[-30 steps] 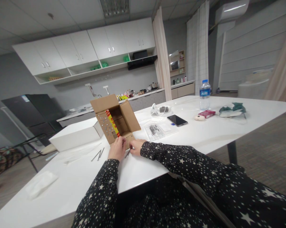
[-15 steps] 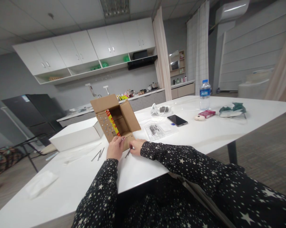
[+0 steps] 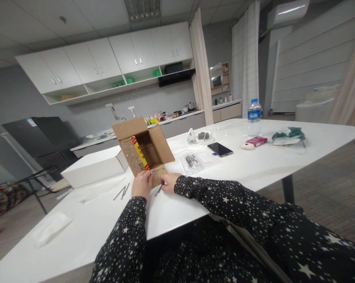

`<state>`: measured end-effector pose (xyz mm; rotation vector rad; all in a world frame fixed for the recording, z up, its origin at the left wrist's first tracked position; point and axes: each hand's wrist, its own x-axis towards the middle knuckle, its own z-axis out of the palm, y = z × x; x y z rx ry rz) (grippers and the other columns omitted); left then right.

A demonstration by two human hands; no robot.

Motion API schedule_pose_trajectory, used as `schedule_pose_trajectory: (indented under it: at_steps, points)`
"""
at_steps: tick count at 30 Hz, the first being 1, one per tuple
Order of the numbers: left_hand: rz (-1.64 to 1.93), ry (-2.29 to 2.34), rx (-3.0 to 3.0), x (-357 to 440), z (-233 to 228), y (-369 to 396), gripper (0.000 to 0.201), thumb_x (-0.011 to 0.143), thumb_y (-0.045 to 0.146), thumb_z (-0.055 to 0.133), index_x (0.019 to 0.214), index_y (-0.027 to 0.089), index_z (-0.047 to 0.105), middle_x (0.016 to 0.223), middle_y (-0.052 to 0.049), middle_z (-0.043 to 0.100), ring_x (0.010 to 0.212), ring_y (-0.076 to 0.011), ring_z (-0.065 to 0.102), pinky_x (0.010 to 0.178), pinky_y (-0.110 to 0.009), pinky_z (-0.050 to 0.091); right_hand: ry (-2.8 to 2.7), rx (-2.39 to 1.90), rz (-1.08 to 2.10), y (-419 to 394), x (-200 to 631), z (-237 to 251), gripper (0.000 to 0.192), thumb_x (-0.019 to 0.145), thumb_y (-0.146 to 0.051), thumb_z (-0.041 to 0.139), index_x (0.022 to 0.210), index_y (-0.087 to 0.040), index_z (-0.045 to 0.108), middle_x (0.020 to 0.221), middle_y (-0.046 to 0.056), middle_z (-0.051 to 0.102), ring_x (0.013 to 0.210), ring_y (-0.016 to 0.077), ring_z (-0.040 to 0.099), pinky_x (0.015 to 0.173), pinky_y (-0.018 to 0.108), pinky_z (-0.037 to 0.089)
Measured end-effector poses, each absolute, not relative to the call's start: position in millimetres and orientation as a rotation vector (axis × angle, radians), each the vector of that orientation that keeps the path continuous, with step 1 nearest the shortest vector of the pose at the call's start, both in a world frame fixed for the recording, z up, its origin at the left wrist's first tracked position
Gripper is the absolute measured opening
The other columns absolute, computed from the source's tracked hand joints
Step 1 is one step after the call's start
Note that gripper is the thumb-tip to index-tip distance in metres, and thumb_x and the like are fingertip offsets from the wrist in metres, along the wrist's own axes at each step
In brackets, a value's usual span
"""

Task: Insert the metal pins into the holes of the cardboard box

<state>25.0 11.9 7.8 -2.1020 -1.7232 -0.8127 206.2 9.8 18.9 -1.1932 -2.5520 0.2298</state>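
Observation:
An open cardboard box (image 3: 162, 146) stands tilted on the white table, its opening facing me. Small shiny studs dot its left flap, and a row of tiny dots runs along the front flap. My left hand (image 3: 141, 184) is at the left edge of that front flap, thumb and forefinger pinched; a tiny shiny bit shows at the fingertips, too small to name. Low on the flap's right side rests my right hand (image 3: 169, 182), fingers curled in. A thin dark metal rod (image 3: 158, 191) pokes out beneath them, its other end hidden.
Several thin metal rods (image 3: 123, 191) lie left of my left hand. Behind my right hand sits a clear tray (image 3: 191, 162) of small metal pieces. A phone (image 3: 220, 149), a water bottle (image 3: 254, 118) and a white box (image 3: 92, 167) are also on the table.

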Motion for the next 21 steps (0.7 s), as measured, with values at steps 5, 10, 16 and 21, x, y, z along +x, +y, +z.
schedule_pose_trajectory:
  at_steps: [5, 10, 16, 21]
  points:
    - [-0.791, -1.752, -2.078, 24.7, 7.3, 12.9, 0.039, 0.090, 0.039, 0.037, 0.109, 0.020, 0.066, 0.107, -0.009, 0.067, 0.098, -0.0237, 0.059, 0.087, -0.037, 0.047, -2.548, -1.191, 0.233, 10.9, 205.7, 16.9, 0.026, 0.077, -0.039, 0.047, 0.092, -0.023, 0.062, 0.093, 0.007, 0.067, 0.085, 0.0254, 0.064, 0.067, 0.034, 0.047]
    - [-0.759, -1.741, -2.062, 24.6, 6.9, 13.2, 0.038, 0.090, 0.036, 0.037, 0.108, 0.019, 0.066, 0.106, -0.009, 0.067, 0.098, -0.0245, 0.059, 0.087, -0.038, 0.047, -2.545, -1.193, 0.235, 12.7, 205.3, 15.9, 0.026, 0.078, -0.039, 0.047, 0.093, -0.024, 0.062, 0.094, 0.007, 0.067, 0.085, 0.0246, 0.063, 0.069, 0.034, 0.048]
    - [-0.743, -1.723, -2.067, 24.5, 7.0, 13.0, 0.039, 0.091, 0.035, 0.036, 0.109, 0.018, 0.066, 0.106, -0.010, 0.069, 0.097, -0.0239, 0.061, 0.087, -0.038, 0.048, -2.547, -1.193, 0.237, 13.0, 205.2, 15.2, 0.025, 0.077, -0.039, 0.047, 0.091, -0.024, 0.062, 0.094, 0.007, 0.067, 0.085, 0.0244, 0.064, 0.067, 0.033, 0.047]
    - [-0.732, -1.726, -2.041, 26.4, 7.4, 12.8, 0.036, 0.090, 0.033, 0.040, 0.108, 0.018, 0.067, 0.104, -0.008, 0.070, 0.095, -0.0226, 0.063, 0.086, -0.035, 0.049, -2.547, -1.191, 0.225, 12.6, 205.4, 15.6, 0.026, 0.077, -0.039, 0.047, 0.092, -0.024, 0.062, 0.094, 0.007, 0.067, 0.085, 0.0249, 0.064, 0.068, 0.034, 0.047]
